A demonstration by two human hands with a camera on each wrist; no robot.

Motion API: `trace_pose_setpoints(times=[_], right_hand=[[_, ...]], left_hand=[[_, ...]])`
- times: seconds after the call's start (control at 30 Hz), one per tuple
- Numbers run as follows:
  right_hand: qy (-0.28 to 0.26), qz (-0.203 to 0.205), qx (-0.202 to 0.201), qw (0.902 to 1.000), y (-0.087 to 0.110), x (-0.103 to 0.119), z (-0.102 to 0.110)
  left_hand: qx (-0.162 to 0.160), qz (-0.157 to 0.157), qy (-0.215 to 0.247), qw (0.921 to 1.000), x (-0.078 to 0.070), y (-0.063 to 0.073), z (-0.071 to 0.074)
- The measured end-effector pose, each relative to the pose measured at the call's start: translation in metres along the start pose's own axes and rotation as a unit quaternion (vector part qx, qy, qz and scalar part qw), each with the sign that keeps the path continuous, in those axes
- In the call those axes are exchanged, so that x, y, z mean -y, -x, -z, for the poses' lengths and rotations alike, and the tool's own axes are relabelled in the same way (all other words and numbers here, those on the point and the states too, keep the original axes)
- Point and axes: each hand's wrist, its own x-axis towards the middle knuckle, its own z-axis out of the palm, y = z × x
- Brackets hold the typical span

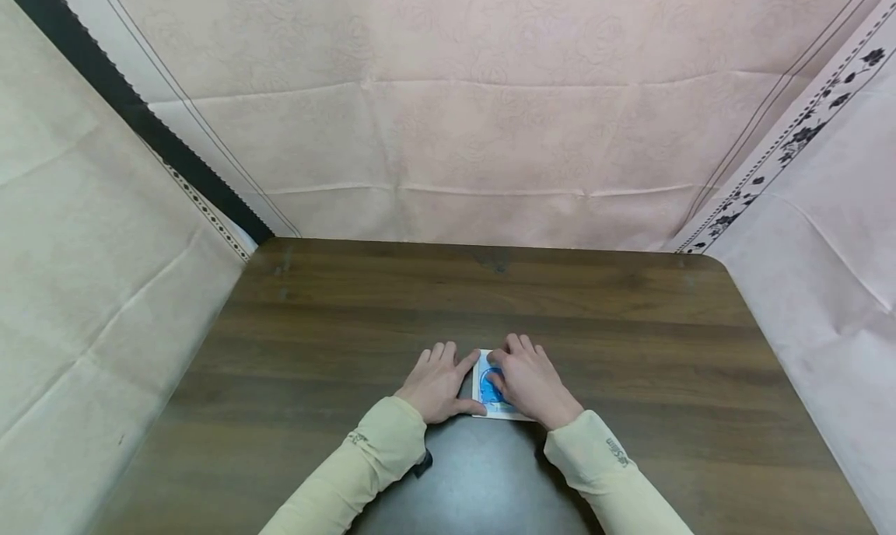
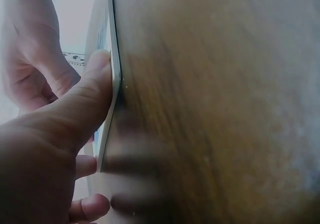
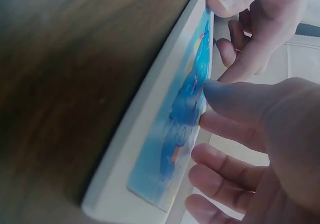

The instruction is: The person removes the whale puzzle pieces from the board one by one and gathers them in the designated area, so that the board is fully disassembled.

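Observation:
A flat board (image 1: 505, 412) with a white border and a blue picture lies on the brown table. Its border (image 3: 125, 184) and glossy picture (image 3: 172, 139) show close up in the right wrist view. My left hand (image 1: 437, 383) steadies the board's left side, thumb and index finger spread apart; the thumb (image 2: 95, 78) presses at its edge. From the right, my right hand (image 1: 535, 379) reaches over the picture, its thumb (image 3: 235, 98) and fingertips touching the picture. The thumb and index fingertip stand apart there, the other fingers loosely bent.
The wood-grain table (image 1: 350, 302) stretches to both sides and ahead of my hands. A dark grey rounded surface (image 1: 483, 480) lies between my forearms. Pale patterned cloth (image 1: 490, 131) hangs behind the table's far edge, with more cloth at both sides.

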Motion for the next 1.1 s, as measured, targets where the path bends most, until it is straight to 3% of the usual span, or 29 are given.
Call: trace_pose_setpoints(times=[0.6, 1.1], right_hand=[[-0.038, -0.051, 0.018, 0.9978, -0.0099, 0.0027, -0.0017], [-0.051, -0.036, 0.01, 0.998, -0.0057, 0.0044, -0.0024]], left_hand=[[0.002, -0.001, 0.01, 0.9999, -0.0001, -0.0009, 0.0004], [0.005, 0.0, 0.003, 1.0, -0.0008, -0.0012, 0.0009]])
